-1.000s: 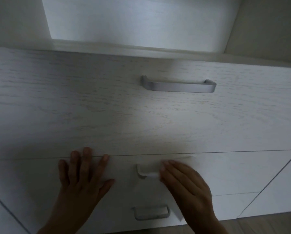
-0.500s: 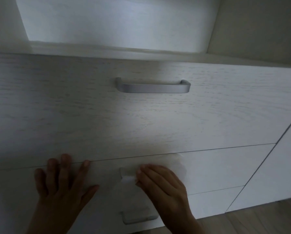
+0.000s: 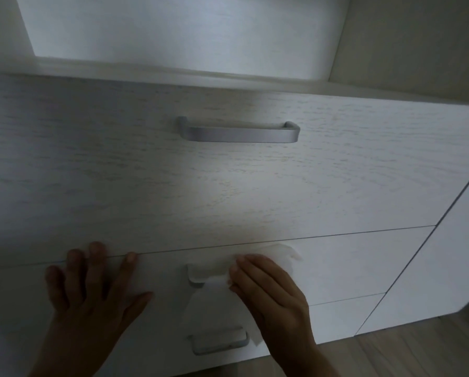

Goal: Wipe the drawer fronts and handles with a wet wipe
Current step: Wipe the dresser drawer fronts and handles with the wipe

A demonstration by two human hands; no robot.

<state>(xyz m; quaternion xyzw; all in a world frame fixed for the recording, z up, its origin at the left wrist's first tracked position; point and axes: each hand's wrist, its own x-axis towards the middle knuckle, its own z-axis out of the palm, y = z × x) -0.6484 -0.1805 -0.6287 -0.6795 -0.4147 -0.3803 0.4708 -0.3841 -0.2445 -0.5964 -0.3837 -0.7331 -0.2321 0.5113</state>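
Observation:
Three stacked white wood-grain drawer fronts fill the view. The top drawer front (image 3: 227,180) carries a grey metal handle (image 3: 238,133). On the middle drawer front (image 3: 350,265), my right hand (image 3: 271,300) presses a white wet wipe (image 3: 214,306) over the middle handle (image 3: 195,274), of which only the left end shows. The wipe hangs down towards the bottom handle (image 3: 219,341). My left hand (image 3: 91,289) lies flat with fingers spread on the middle front, left of the handle.
A white cabinet door (image 3: 445,268) adjoins the drawers on the right. Wooden floor (image 3: 404,349) shows at the lower right. Above the top drawer is an open recess with a pale back panel (image 3: 173,31). The scene is dim.
The view has shifted a little sideways and back. My right hand stays on the middle handle with the wipe, sliding slightly along it. My left hand stays flat on the front.

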